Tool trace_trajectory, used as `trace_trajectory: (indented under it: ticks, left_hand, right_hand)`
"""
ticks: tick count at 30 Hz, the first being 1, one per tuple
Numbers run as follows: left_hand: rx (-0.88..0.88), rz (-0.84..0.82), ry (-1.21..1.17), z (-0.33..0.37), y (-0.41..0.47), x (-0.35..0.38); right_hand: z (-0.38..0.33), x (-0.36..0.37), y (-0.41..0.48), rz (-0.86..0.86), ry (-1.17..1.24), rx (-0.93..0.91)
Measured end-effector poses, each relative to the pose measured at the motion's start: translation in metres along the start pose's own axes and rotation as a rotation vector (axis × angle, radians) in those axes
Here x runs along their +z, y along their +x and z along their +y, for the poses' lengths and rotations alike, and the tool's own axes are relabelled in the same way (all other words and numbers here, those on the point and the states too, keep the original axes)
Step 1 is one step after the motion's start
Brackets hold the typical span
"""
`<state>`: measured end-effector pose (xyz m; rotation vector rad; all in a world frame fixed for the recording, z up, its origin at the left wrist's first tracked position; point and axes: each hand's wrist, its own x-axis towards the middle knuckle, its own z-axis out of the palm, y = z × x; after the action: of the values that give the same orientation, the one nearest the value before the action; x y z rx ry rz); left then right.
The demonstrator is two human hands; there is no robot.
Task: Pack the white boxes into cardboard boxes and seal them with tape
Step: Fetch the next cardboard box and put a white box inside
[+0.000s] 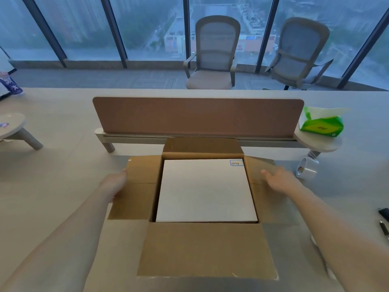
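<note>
An open cardboard box stands on the table in front of me, all flaps spread outward. Inside lies a white box, flat, with a small handwritten label at its far right corner. My left hand rests on the outer edge of the left flap, fingers curled around it. My right hand hovers with fingers spread over the right flap, which looks blurred. A roll of clear tape stands on the table to the right of the cardboard box.
A brown desk divider runs across the table behind the cardboard box. A green tissue pack sits on a small round shelf at right. Dark objects lie at the right edge. Two office chairs stand by the windows.
</note>
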<state>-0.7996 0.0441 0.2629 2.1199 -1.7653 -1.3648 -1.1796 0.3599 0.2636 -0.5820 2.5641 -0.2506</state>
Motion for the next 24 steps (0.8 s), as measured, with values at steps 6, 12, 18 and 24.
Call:
trace_trajectory:
  ticks: [6,12,18,24]
  left_hand:
    - [0.234,0.105,0.117,0.044,-0.034,-0.017]
    - [0.434,-0.112,-0.065,0.069,-0.093,0.024]
    - [0.612,-0.218,0.389,0.031,-0.105,0.083]
    - [0.709,-0.307,0.705,-0.005,-0.089,0.064]
  right_hand:
    - [0.001,-0.038,-0.004,0.161,0.033,-0.055]
    - [-0.042,-0.054,-0.034,-0.108,0.660,-0.150]
    - [-0.067,-0.002,-0.060,-0.281,0.538,-0.327]
    - [-0.048,0.030,-0.072,-0.206,0.266,-0.469]
